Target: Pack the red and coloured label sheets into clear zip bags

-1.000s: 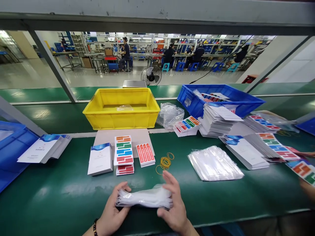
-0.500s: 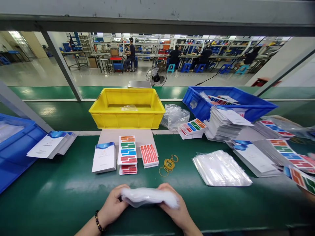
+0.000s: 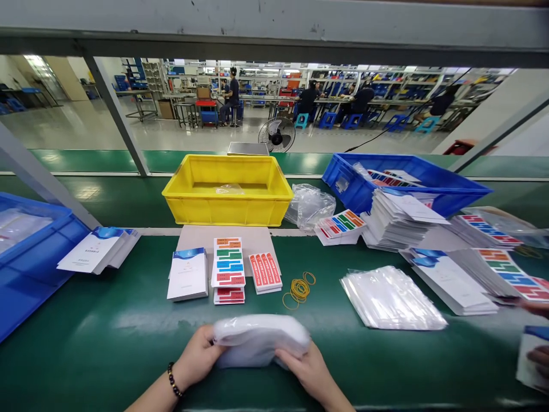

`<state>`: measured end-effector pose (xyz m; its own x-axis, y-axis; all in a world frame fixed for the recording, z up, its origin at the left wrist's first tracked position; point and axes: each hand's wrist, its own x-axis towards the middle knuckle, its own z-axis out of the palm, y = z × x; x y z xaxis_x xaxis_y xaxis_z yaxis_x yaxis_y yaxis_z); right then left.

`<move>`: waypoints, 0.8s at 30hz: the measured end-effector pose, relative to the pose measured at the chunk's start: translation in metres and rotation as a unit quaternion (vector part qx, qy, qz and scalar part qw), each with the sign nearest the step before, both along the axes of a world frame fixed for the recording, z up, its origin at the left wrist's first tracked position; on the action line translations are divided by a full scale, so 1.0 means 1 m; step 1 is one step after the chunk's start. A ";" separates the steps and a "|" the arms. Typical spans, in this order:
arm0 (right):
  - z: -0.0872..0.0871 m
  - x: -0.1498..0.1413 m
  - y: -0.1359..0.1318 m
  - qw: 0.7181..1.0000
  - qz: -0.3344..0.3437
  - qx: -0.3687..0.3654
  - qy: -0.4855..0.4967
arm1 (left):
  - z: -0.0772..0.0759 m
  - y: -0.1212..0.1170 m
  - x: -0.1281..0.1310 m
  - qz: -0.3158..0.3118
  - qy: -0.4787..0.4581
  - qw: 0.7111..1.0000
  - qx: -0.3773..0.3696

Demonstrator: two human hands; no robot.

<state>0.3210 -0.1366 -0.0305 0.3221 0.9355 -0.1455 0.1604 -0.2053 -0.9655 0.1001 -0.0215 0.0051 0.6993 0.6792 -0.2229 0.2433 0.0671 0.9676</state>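
A bundle of clear plastic bags (image 3: 259, 337) is bent between my two hands, low over the green table. My left hand (image 3: 198, 356) is closed on its left end, the thumb on the near side. My right hand (image 3: 305, 366) grips the right end the same way. Beyond the bundle lie a stack of white booklets (image 3: 187, 277), colourful sticker sheets (image 3: 228, 266), red label sheets (image 3: 265, 272) and a loose heap of yellow rubber bands (image 3: 299, 290). To the right rests a flat pile of clear bags (image 3: 392, 300).
A yellow bin (image 3: 227, 209) holds a scrap of plastic. Blue bins stand at the left (image 3: 34, 252) and back right (image 3: 403, 163). Tall paper stacks (image 3: 397, 223) and crumpled plastic (image 3: 311, 206) sit near the back. At the right edge, a co-worker's hand (image 3: 538, 309) handles papers.
Both hands have closed more firmly on the bag bundle, which has gone from flat and low to raised and arched. The view has shifted a little left. The co-worker's hands moved with papers.
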 end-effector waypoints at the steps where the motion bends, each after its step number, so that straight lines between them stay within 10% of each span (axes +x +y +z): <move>1: 0.004 -0.003 -0.001 1.000 -0.008 -0.021 0.002 | 0.001 -0.001 -0.002 0.007 -0.001 1.000 -0.008; 14: 0.065 -0.123 0.062 0.986 0.150 0.008 0.070 | 0.042 -0.001 -0.139 0.237 0.037 0.969 -0.050; 24: 0.059 -0.248 0.173 0.981 0.188 0.026 -0.029 | 0.052 0.046 -0.244 0.423 0.018 0.895 -0.139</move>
<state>0.0727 0.0366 0.0285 -0.0416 0.9954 -0.0864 0.2710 -0.0720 -0.9599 -0.1443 0.0243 0.0569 -0.0505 0.8770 -0.4778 0.0216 0.4792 0.8774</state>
